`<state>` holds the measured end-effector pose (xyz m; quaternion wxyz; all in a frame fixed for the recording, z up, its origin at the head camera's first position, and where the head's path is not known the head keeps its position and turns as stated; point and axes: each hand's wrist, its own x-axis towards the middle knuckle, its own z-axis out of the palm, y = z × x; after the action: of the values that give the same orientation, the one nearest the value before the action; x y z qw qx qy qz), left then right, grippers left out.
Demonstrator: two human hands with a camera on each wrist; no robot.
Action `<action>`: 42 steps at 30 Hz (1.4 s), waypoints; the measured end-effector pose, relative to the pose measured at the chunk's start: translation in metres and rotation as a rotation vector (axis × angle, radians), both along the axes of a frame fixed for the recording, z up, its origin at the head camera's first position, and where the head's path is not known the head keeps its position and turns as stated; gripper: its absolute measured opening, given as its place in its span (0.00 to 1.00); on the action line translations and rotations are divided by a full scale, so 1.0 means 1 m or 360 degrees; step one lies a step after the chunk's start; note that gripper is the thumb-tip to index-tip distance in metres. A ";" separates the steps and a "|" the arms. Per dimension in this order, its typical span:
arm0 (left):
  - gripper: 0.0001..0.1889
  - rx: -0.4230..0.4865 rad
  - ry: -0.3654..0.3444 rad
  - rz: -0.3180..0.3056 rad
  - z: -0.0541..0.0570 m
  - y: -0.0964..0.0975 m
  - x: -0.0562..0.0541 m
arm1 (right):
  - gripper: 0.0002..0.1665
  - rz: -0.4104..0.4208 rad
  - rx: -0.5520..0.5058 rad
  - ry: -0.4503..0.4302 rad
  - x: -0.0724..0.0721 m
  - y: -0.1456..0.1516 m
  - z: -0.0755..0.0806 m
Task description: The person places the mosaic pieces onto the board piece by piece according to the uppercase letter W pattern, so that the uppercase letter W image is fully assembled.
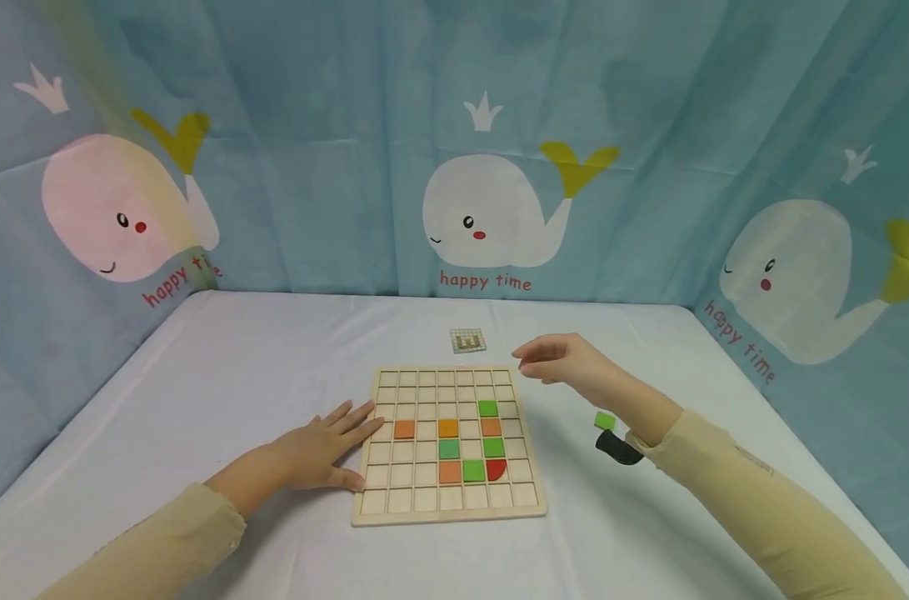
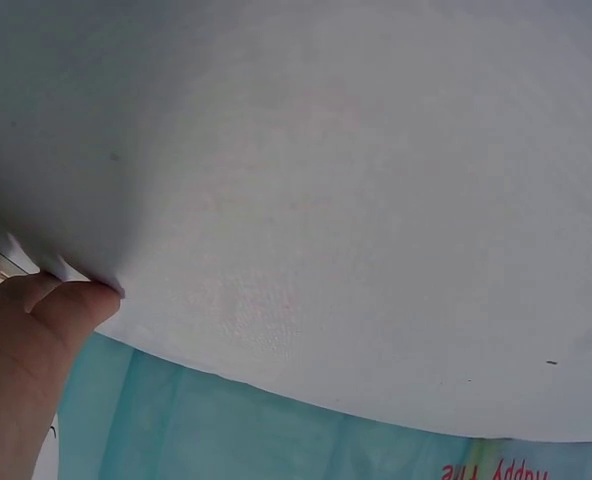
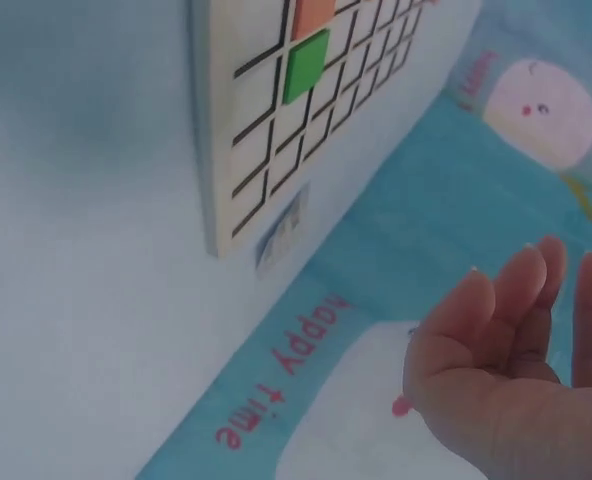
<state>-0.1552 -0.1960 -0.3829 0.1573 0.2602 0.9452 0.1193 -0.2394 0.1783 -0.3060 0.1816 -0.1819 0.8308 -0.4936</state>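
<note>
A square wooden grid board lies on the table with several coloured tiles in its cells. Among them are a red tile with a rounded corner, a teal tile and a green tile. My left hand rests at the board's left edge, fingers spread and fingertips on the rim. Raised beyond the board's upper right corner is my right hand, its fingers loosely bent. In the right wrist view that hand shows nothing between fingers and thumb.
A small card with a printed grid lies behind the board. To the right, a loose green tile and a black object lie under the right forearm. A whale-print curtain surrounds the white table.
</note>
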 end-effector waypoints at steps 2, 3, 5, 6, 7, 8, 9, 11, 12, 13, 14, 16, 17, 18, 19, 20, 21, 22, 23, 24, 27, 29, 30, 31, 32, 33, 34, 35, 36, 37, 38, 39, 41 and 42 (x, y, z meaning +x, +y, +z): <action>0.50 -0.0003 -0.0009 0.0010 0.000 0.000 0.000 | 0.23 -0.0010 0.0013 0.0008 0.000 0.009 -0.001; 0.51 -0.0010 -0.0012 0.0014 0.000 0.000 0.000 | 0.23 -0.0016 0.0026 0.0014 0.000 0.014 -0.001; 0.50 -0.0005 -0.0011 0.0010 0.000 0.000 0.000 | 0.24 -0.0025 0.0046 0.0019 0.000 0.023 -0.001; 0.50 -0.0004 -0.0008 0.0008 0.000 0.000 0.000 | 0.24 -0.0036 0.0050 0.0017 0.000 0.028 -0.001; 0.50 -0.0008 -0.0010 0.0012 0.000 0.000 0.000 | 0.24 -0.0045 0.0058 0.0015 0.001 0.032 -0.001; 0.50 -0.0008 -0.0008 0.0011 0.001 0.001 0.000 | 0.24 -0.0052 0.0065 0.0014 0.001 0.037 0.000; 0.50 -0.0008 -0.0007 0.0012 0.001 0.001 0.001 | 0.24 -0.0052 0.0078 0.0014 0.002 0.041 0.000; 0.50 -0.0012 -0.0006 0.0010 0.002 0.001 0.001 | 0.25 -0.0051 0.0093 0.0015 0.003 0.049 0.001; 0.50 -0.0012 -0.0008 0.0010 0.002 0.001 0.001 | 0.25 -0.0048 0.0101 0.0017 0.003 0.053 0.001; 0.50 -0.0012 -0.0014 0.0016 0.002 0.001 0.001 | 0.25 -0.0030 0.0114 0.0029 0.004 0.056 0.001; 0.50 -0.0010 -0.0021 0.0020 0.002 0.001 0.000 | 0.24 -0.0013 0.0127 0.0044 0.004 0.059 0.000; 0.50 0.0001 -0.0026 0.0021 0.000 0.000 0.000 | 0.24 0.0012 0.0145 0.0074 0.004 0.066 -0.001; 0.50 0.0007 -0.0028 0.0022 -0.001 0.000 -0.001 | 0.23 0.0025 0.0153 0.0092 0.004 0.069 -0.002; 0.51 0.0011 -0.0028 0.0023 -0.001 -0.001 -0.001 | 0.23 0.0038 0.0163 0.0106 0.004 0.073 -0.003; 0.51 0.0014 -0.0026 0.0023 -0.002 -0.001 -0.001 | 0.23 0.0051 0.0172 0.0120 0.004 0.075 -0.003; 0.51 0.0015 -0.0019 0.0019 -0.002 -0.002 -0.001 | 0.22 0.0053 0.0189 0.0131 0.004 0.078 -0.004; 0.51 0.0015 -0.0013 0.0018 -0.003 -0.002 -0.001 | 0.22 0.0055 0.0203 0.0142 0.003 0.080 -0.004; 0.51 0.0012 -0.0010 0.0017 -0.003 -0.002 -0.001 | 0.22 0.0060 0.0217 0.0155 0.003 0.083 -0.004; 0.51 0.0010 -0.0008 0.0016 -0.003 -0.002 -0.001 | 0.22 0.0069 0.0231 0.0167 0.002 0.085 -0.005; 0.51 0.0007 -0.0007 0.0016 -0.003 -0.002 -0.002 | 0.22 0.0085 0.0257 0.0183 0.001 0.088 -0.006; 0.51 0.0003 -0.0014 0.0018 -0.002 -0.002 -0.002 | 0.24 0.0168 0.0303 0.0220 -0.005 0.097 -0.011; 0.51 0.0000 -0.0018 0.0018 -0.002 -0.001 -0.002 | 0.24 0.0244 0.0319 0.0235 -0.009 0.103 -0.015; 0.51 -0.0001 -0.0019 0.0018 -0.002 -0.001 -0.002 | 0.23 0.0286 0.0329 0.0250 -0.012 0.106 -0.018; 0.51 -0.0001 -0.0021 0.0018 -0.002 -0.001 -0.002 | 0.23 0.0331 0.0332 0.0267 -0.014 0.109 -0.020; 0.51 -0.0003 -0.0021 0.0019 -0.002 -0.001 -0.002 | 0.22 0.0372 0.0345 0.0289 -0.016 0.112 -0.023; 0.50 -0.0005 -0.0022 0.0021 -0.002 -0.001 -0.002 | 0.22 0.0410 0.0360 0.0312 -0.018 0.114 -0.025; 0.50 -0.0007 -0.0022 0.0021 -0.002 -0.001 -0.002 | 0.21 0.0445 0.0375 0.0330 -0.020 0.116 -0.028; 0.50 -0.0010 -0.0022 0.0022 -0.003 -0.001 -0.002 | 0.21 0.0478 0.0390 0.0349 -0.022 0.118 -0.030; 0.50 -0.0008 -0.0023 0.0024 -0.003 -0.001 -0.001 | 0.20 0.0502 0.0416 0.0369 -0.024 0.119 -0.033; 0.50 -0.0006 -0.0024 0.0025 -0.003 -0.001 -0.001 | 0.20 0.0522 0.0441 0.0375 -0.026 0.121 -0.035; 0.50 -0.0005 -0.0023 0.0025 -0.002 -0.001 -0.001 | 0.20 0.0533 0.0465 0.0370 -0.028 0.122 -0.037; 0.50 -0.0003 -0.0022 0.0025 -0.002 -0.001 -0.001 | 0.20 0.0545 0.0477 0.0361 -0.030 0.124 -0.039; 0.50 0.0005 -0.0019 0.0023 -0.002 -0.001 -0.001 | 0.21 0.0564 0.0517 0.0331 -0.033 0.126 -0.043; 0.50 0.0009 -0.0018 0.0021 -0.001 -0.001 0.000 | 0.22 0.0572 0.0543 0.0317 -0.034 0.127 -0.045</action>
<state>-0.1556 -0.1973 -0.3843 0.1610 0.2539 0.9456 0.1246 -0.2732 0.3055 -0.3506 0.2118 -0.3408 0.8702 -0.2860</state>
